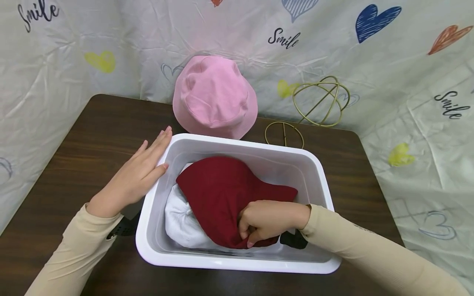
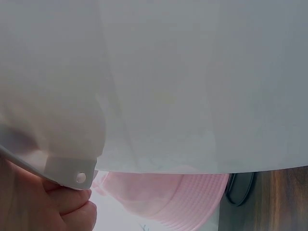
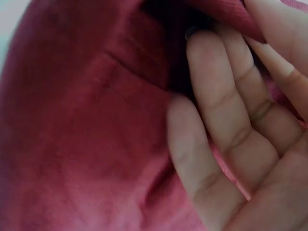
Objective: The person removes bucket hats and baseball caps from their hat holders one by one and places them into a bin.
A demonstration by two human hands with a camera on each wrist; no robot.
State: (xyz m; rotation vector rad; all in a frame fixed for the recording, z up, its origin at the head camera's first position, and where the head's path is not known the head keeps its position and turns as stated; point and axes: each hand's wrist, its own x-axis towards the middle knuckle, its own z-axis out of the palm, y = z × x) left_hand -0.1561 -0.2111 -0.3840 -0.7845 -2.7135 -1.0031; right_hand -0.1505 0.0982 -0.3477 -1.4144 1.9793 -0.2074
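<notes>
The right hand (image 1: 270, 218) pinches the edge of a soft, dark-red cloth hat (image 1: 226, 193) inside a smooth white tub (image 1: 289, 166). The left hand (image 1: 138, 176) rests straight-fingered at its rounded rim (image 1: 142, 230).

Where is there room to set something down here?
The table is bare beyond the left hand, left of the pink hat, and right of the white bin. It's crowded behind the bin, with the hat and gold wire stand, and inside, where the right hand grips a red cap over white fabric.
</notes>
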